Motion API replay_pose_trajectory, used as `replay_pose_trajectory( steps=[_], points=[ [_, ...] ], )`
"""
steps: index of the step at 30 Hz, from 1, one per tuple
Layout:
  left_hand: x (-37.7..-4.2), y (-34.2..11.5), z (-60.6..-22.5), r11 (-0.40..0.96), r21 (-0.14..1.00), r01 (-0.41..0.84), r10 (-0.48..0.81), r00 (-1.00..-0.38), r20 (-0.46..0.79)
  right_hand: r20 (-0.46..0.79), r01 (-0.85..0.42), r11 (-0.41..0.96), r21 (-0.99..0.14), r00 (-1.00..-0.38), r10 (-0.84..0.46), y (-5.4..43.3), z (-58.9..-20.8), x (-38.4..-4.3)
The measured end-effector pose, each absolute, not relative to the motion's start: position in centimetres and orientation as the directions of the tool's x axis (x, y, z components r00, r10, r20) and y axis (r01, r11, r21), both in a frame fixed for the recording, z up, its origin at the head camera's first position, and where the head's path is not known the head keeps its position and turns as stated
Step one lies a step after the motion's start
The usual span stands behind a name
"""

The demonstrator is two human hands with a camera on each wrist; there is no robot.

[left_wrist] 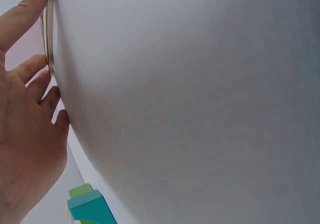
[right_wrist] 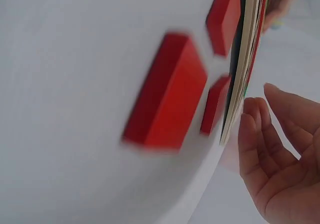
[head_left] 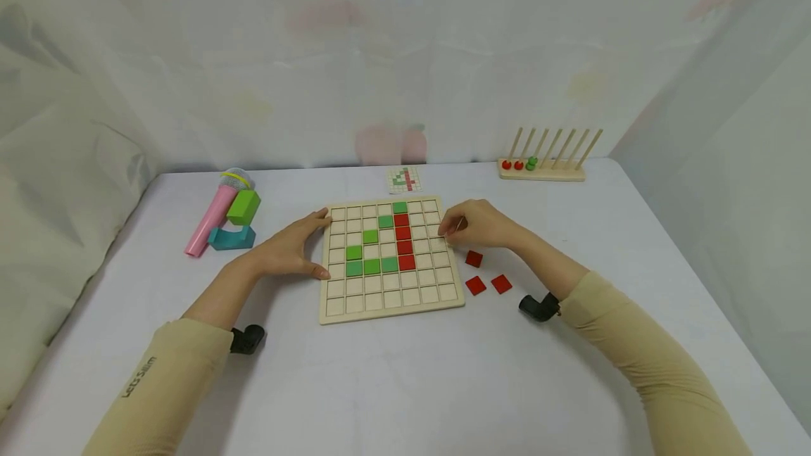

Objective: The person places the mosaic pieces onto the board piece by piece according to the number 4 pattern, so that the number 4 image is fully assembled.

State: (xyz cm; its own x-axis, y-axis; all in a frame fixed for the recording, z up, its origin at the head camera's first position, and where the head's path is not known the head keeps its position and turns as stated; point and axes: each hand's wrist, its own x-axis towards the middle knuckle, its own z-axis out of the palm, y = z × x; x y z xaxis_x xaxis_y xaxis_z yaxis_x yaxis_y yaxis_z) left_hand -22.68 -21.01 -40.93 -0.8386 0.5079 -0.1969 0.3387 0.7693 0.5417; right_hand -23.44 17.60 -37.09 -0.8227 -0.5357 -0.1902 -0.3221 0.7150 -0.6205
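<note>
A wooden grid board (head_left: 374, 298) lies mid-table. On it, green tiles (head_left: 370, 236) run in a slanting line and a short row, beside a column of red tiles (head_left: 404, 248). My left hand (head_left: 288, 246) rests at the board's left edge, thumb and fingers spread along it. At the right edge is my right hand (head_left: 478, 224), fingers bent loosely. In the right wrist view a gap shows between its thumb and fingertips (right_wrist: 248, 126), with nothing in it. Three loose red tiles (head_left: 501, 283) lie just right of the board, below that hand.
A small pattern card (head_left: 404, 179) lies behind the board. To the left are a pink toy microphone (head_left: 212, 220), a green block (head_left: 243, 207) and a teal curved block (head_left: 231, 238). A peg rack (head_left: 551, 173) with red and green beads stands at the back right.
</note>
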Motion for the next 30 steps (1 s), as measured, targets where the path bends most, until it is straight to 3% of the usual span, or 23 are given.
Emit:
replay_pose_trajectory(
  steps=[13,22,30],
  points=[
    [-22.5,-21.0,-40.8,0.759,0.551,0.347,0.516,-0.837,-0.184,-0.291,-0.323,0.721,-0.613,-0.756,-0.586,21.5,-37.9,-24.9],
    [-22.5,-21.0,-40.8,0.759,0.551,0.347,0.517,-0.835,-0.186,-0.341,-0.298,0.646,-0.703,-0.656,-0.674,22.5,-38.1,-25.2],
    [-22.5,-21.0,-40.8,0.758,0.549,0.351,0.519,-0.835,-0.181,-0.365,-0.289,0.628,-0.722,-0.613,-0.701,22.5,-38.3,-25.1]
  ],
)
